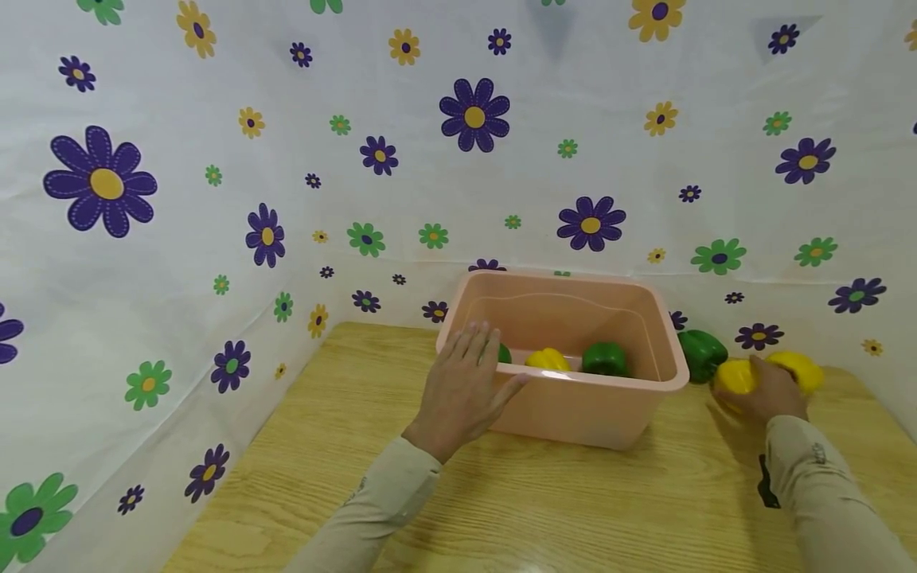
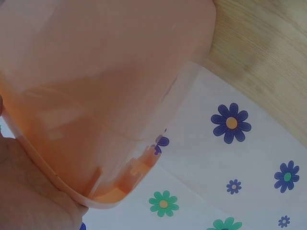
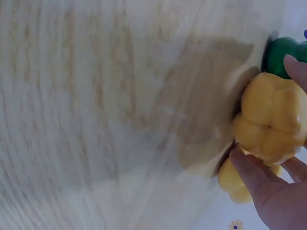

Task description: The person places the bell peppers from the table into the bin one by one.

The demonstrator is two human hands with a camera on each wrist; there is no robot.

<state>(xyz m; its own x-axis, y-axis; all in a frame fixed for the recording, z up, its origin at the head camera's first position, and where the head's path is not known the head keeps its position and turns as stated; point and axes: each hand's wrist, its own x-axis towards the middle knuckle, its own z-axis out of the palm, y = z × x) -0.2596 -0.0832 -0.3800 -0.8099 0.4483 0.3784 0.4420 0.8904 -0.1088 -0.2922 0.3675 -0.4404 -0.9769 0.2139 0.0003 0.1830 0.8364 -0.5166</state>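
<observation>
A pink plastic bin point(image 1: 573, 410) stands on the wooden table. Inside it lie a yellow bell pepper point(image 1: 548, 360) and a green bell pepper point(image 1: 605, 360), plus another green one mostly hidden behind my left hand point(image 1: 462, 390). That hand rests on the bin's near-left rim with straight fingers, and the left wrist view shows its edge against the rim point(image 2: 50, 184). To the right of the bin, my right hand point(image 1: 774, 390) grips a yellow bell pepper point(image 3: 271, 117) between thumb and fingers. A second yellow bell pepper point(image 1: 798, 370) and a green bell pepper point(image 1: 702, 354) sit on either side.
A white sheet point(image 1: 401, 175) printed with flowers hangs behind and to the left of the table point(image 1: 301, 477). Beside my right sleeve point(image 1: 824, 485) a small dark object point(image 1: 768, 481) shows. The bin's right wall stands close to the loose green pepper.
</observation>
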